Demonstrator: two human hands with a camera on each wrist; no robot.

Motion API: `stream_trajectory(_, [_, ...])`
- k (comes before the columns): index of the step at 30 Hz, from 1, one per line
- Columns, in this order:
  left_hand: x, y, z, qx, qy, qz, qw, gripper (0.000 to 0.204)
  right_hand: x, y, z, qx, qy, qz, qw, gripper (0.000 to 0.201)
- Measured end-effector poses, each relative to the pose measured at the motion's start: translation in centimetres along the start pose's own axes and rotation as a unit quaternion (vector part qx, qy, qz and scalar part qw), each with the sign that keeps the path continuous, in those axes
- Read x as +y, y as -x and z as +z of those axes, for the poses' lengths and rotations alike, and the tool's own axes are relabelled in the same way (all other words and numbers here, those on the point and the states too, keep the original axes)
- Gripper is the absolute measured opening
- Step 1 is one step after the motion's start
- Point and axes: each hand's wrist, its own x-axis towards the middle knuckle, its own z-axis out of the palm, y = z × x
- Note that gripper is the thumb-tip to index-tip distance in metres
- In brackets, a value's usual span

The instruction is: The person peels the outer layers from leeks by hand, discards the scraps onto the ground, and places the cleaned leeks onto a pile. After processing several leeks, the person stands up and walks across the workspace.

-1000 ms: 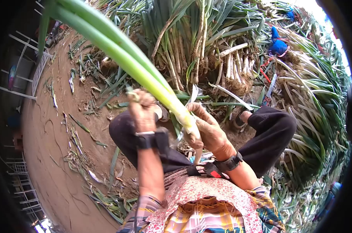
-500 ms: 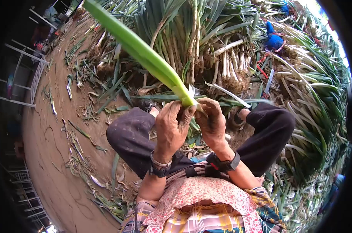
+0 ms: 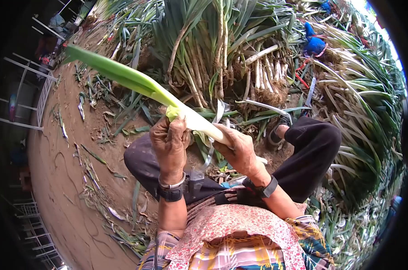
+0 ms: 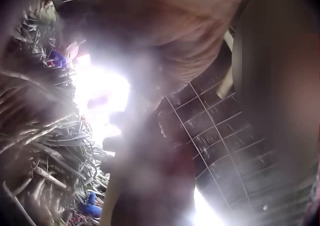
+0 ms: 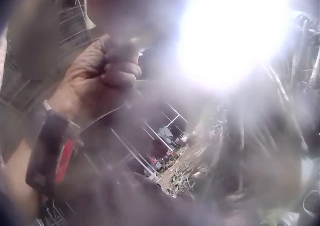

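A long leek (image 3: 141, 83) slants across the head view, its green leaves toward the upper left and its white shaft toward the right hand. My right hand (image 3: 241, 152) grips the white lower end. Beside the middle of the shaft, my left hand (image 3: 170, 146) is curled, its thumb and fingers pinching a pale green leaf layer (image 3: 171, 113). Glare and blur cover much of both wrist views; in the right one, a curled hand (image 5: 102, 81) shows above a strapped wrist.
Upright leeks (image 3: 197, 63) stand ahead, with a large heap (image 3: 357, 108) along the right. Loose trimmings (image 3: 91, 180) litter the soil at left, near white metal racks (image 3: 26, 67). Bent legs in dark trousers (image 3: 314, 139) flank the hands.
From together at the leek's lower end, the hands have moved apart, the left going left along the shaft. The leek now lies flatter, its leaf end lower.
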Motion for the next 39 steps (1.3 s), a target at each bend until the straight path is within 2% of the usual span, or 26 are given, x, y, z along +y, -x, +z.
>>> stream_trajectory(2, [0.4, 0.5, 0.2, -0.021, -0.165, 0.077, 0.983, 0.017, 0.2, 0.1, 0.7, 0.018, -0.031, 0.087, 0.996, 0.045])
stream_trajectory(3, [1.2, 1.0, 0.4, -0.025, -0.303, 0.185, 0.935, 0.013, 1.1, 0.3, 1.3, 0.026, -0.037, 0.149, 0.988, 0.045])
stream_trajectory(4, [2.1, 1.4, 0.7, -0.015, -0.183, 0.165, 0.969, 0.011, 1.5, 0.5, 1.7, 0.034, -0.041, 0.211, 0.976, 0.045])
stream_trajectory(5, [2.9, 1.9, 1.0, -0.003, -0.049, 0.150, 0.987, 0.010, 0.3, 0.1, 1.1, 0.073, -0.058, 0.222, 0.971, 0.045])
stream_trajectory(7, [4.4, 1.9, 0.1, 0.018, 0.226, 0.132, 0.965, 0.012, 1.0, 0.7, 0.8, 0.079, -0.054, 0.245, 0.965, 0.045])
stream_trajectory(9, [6.2, 1.0, -3.4, -0.027, 0.219, 0.164, 0.961, 0.020, 2.3, 1.3, 0.7, 0.123, -0.133, 0.274, 0.945, 0.043])
stream_trajectory(10, [6.1, 0.3, -5.7, -0.057, 0.325, 0.126, 0.935, 0.014, 3.0, 1.6, 0.7, 0.163, -0.174, 0.290, 0.927, 0.042])
stream_trajectory(11, [5.4, -0.1, -7.2, -0.032, 0.326, 0.137, 0.935, 0.019, 3.0, 1.6, 0.2, 0.177, -0.186, 0.294, 0.921, 0.042])
stream_trajectory(12, [4.1, -0.5, -8.2, -0.004, 0.331, 0.092, 0.939, 0.038, 3.0, 1.6, -0.5, 0.197, -0.194, 0.300, 0.913, 0.042])
stream_trajectory(13, [2.9, -0.4, -8.6, 0.057, 0.286, 0.026, 0.956, 0.047, 2.9, 1.7, -1.1, 0.223, -0.255, 0.315, 0.886, 0.041])
stream_trajectory(14, [1.2, -0.1, -7.4, 0.090, 0.178, 0.009, 0.980, 0.048, 3.0, 1.6, -1.8, 0.248, -0.318, 0.323, 0.856, 0.041])
stream_trajectory(16, [-1.6, 1.5, -5.6, 0.080, 0.080, -0.052, 0.992, 0.048, 2.2, 0.8, -3.7, 0.318, -0.391, 0.262, 0.823, 0.041])
stream_trajectory(17, [-2.6, 1.9, -5.1, 0.070, 0.049, -0.086, 0.993, 0.047, 1.9, 0.5, -5.2, 0.339, -0.377, 0.239, 0.828, 0.040])
stream_trajectory(20, [-5.4, 2.7, -3.7, 0.058, 0.025, -0.123, 0.990, 0.045, 1.5, -2.1, -12.6, 0.453, -0.377, 0.155, 0.793, 0.020])
stream_trajectory(22, [-6.4, 3.1, -3.1, 0.035, 0.008, -0.115, 0.993, 0.048, 5.3, -4.3, -22.5, 0.455, -0.235, -0.005, 0.859, 0.029])
stream_trajectory(23, [-7.7, 2.9, -3.4, 0.015, 0.076, -0.140, 0.987, 0.048, 6.7, -4.9, -28.4, 0.458, 0.141, -0.072, 0.875, 0.036])
stream_trajectory(24, [-8.7, 2.9, -4.3, 0.007, 0.138, -0.157, 0.978, 0.049, 7.6, -5.4, -34.0, 0.462, 0.177, -0.040, 0.868, 0.035])
stream_trajectory(26, [-7.5, 3.8, -1.4, 0.051, 0.063, -0.190, 0.978, 0.047, 4.9, -7.1, -42.4, 0.434, 0.129, 0.031, 0.891, 0.039])
stream_trajectory(28, [-7.9, 4.1, -0.4, 0.056, 0.070, -0.212, 0.973, 0.043, 3.2, -7.8, -46.7, 0.397, 0.040, 0.075, 0.914, 0.047])
stream_trajectory(29, [-8.5, 4.0, -0.3, 0.033, 0.071, -0.210, 0.975, 0.041, 2.8, -7.3, -46.3, 0.383, 0.018, 0.085, 0.920, 0.052])
stream_trajectory(30, [-8.9, 3.8, 0.2, 0.014, 0.059, -0.214, 0.975, 0.042, 1.6, -7.5, -42.1, 0.440, -0.021, 0.107, 0.891, 0.047])
stream_trajectory(31, [-9.6, 3.5, 0.2, -0.013, 0.086, -0.218, 0.972, 0.044, 4.3, -5.4, -41.3, 0.383, 0.058, 0.139, 0.912, 0.047])
stream_trajectory(33, [-10.0, 2.3, 1.4, -0.030, 0.063, -0.229, 0.971, 0.046, 6.2, -3.7, -33.6, 0.331, -0.012, 0.210, 0.920, 0.042])
stream_trajectory(34, [-10.3, 1.4, 1.3, -0.039, 0.050, -0.235, 0.970, 0.046, 5.9, -4.1, -29.1, 0.318, -0.129, 0.254, 0.904, 0.040])
stream_trajectory(36, [-11.1, -1.2, 0.7, -0.048, 0.030, -0.224, 0.973, 0.045, 6.3, -5.2, -23.6, 0.237, -0.163, 0.305, 0.908, 0.037])
stream_trajectory(39, [-12.4, -6.1, -0.5, 0.004, 0.022, -0.224, 0.974, 0.046, 6.6, -8.6, -19.4, 0.166, -0.226, 0.265, 0.923, 0.034])
